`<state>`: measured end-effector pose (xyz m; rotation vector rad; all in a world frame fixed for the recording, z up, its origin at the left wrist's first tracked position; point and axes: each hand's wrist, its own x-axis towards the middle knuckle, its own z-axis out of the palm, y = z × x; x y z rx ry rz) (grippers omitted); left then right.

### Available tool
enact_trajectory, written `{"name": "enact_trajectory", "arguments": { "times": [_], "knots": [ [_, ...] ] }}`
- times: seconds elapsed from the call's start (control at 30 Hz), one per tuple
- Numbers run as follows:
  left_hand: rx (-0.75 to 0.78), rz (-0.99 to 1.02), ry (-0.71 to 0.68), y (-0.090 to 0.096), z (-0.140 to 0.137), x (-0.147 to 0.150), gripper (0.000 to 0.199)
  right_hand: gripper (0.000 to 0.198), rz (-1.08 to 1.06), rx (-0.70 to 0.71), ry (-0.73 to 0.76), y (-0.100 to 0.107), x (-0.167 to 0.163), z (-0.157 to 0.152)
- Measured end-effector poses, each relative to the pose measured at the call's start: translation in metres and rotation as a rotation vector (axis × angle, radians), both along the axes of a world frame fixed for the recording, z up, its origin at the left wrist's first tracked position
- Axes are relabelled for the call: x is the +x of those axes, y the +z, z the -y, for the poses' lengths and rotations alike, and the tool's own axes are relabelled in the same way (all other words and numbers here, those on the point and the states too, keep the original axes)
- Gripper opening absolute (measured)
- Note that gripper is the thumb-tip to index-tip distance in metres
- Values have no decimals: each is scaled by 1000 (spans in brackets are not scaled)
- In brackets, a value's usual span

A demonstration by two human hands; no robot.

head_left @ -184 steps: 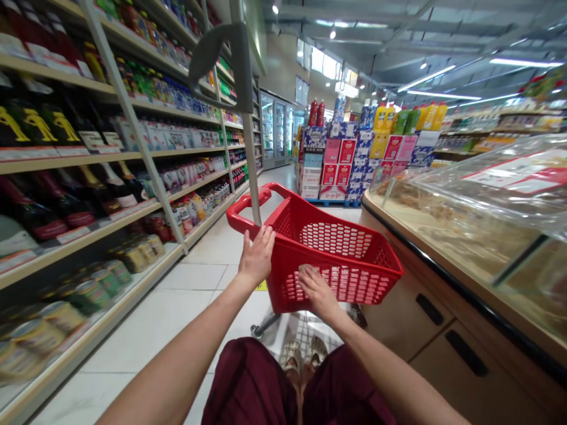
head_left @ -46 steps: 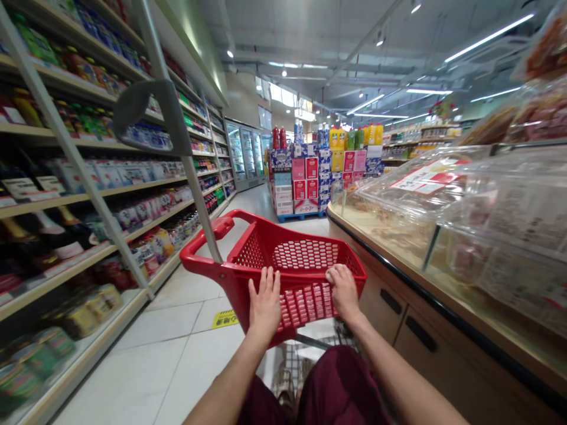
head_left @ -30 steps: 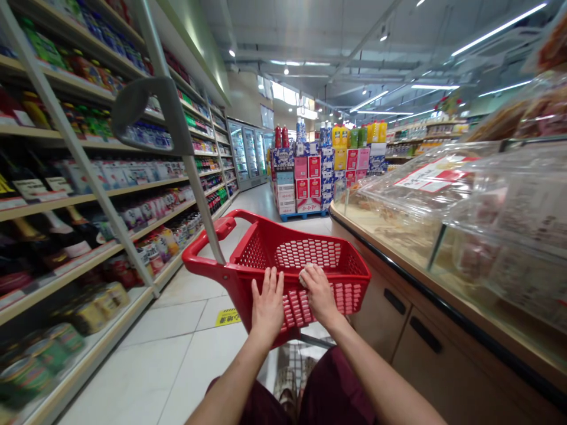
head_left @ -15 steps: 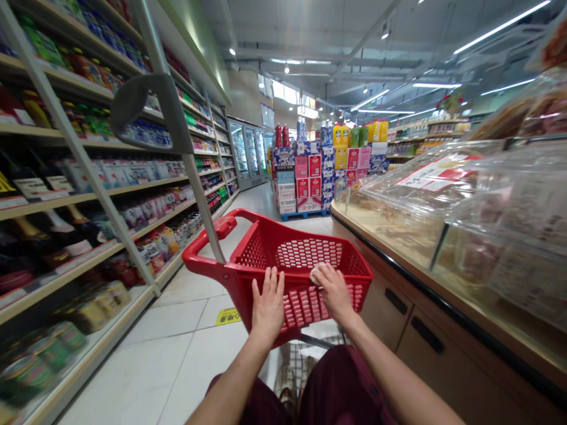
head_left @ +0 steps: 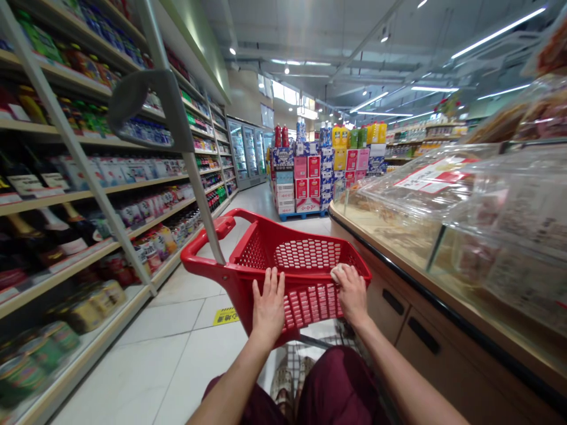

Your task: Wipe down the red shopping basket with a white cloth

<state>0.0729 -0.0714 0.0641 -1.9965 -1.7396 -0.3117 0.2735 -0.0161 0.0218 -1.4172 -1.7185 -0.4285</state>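
Observation:
A red plastic shopping cart (head_left: 305, 307) with perforated sides stands right in front of my knees. My left hand (head_left: 269, 301) lies on its near side, fingers stretched out and spread against the rim. Near the cart's right-hand end, my right hand (head_left: 353, 293) is closed on a small white cloth (head_left: 338, 273) and presses it against the near rim. Only an edge of the cloth shows past my fingers; its fabric cannot be told for sure. Inside the basket I see only the perforated walls.
A grey upright pole with a grey handle (head_left: 177, 112) rises at the cart's left. Drink shelves (head_left: 101, 195) line the left side. A display counter (head_left: 398, 277) with plastic-wrapped food is close on the right. Stacked boxes (head_left: 308, 183) stand ahead; a yellow floor sign (head_left: 225, 316) lies left.
My right hand has slid with the white cloth to the right along the near rim, toward the cart's end. My left hand stays in place on the cart.

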Motion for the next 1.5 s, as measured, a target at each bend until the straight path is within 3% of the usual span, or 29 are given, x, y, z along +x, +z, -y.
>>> {"name": "enact_trajectory", "arguments": {
  "times": [0.07, 0.17, 0.23, 0.37, 0.43, 0.57, 0.63, 0.8, 0.83, 1.0, 1.07, 1.2, 1.27, 1.4, 1.5],
  "knots": [
    [3, 5, 6, 0, 0, 1, 64, 34, -20, 18, -15, 0, 0, -2],
    [-4, -3, -2, 1, 0, 1, 63, 36, 89, 37, 158, 2, -20, -1],
    [-16, -10, -10, 2, 0, 0, 63, 41, 147, 11, 188, 2, -22, 0],
    [-17, -9, -4, 2, -1, 1, 63, 42, 70, -78, -75, -4, 13, 2],
    [-11, -3, 2, 1, -1, 2, 62, 37, 28, -81, -139, -7, 22, 1],
    [-4, -3, 2, 2, 0, 2, 62, 40, 150, -39, 85, -6, 12, -1],
    [-4, -10, -7, 2, 0, 1, 62, 44, 187, -65, 109, -7, 19, -1],
    [-3, 0, -9, 1, 1, 1, 64, 38, -47, -76, -237, -11, 51, -2],
    [0, 2, -7, 1, 1, 2, 64, 36, -48, -45, -212, -10, 46, -2],
    [5, -2, -12, -1, -1, 0, 63, 40, 169, 55, 187, -5, 6, 3],
    [0, -2, -15, -1, -1, 1, 64, 41, 140, 38, 143, -5, 16, 2],
    [-4, 11, -5, 0, 0, 5, 64, 34, -37, 9, -99, -5, 40, -3],
    [-2, 16, 0, 1, 0, 6, 64, 33, -14, 14, -40, -2, 29, -4],
    [2, 10, -15, 2, 1, 4, 65, 40, 144, 14, 220, 3, 4, 1],
    [-7, 3, -21, 2, 3, 4, 65, 37, 73, -13, 78, 1, 20, 0]
  ]
}}
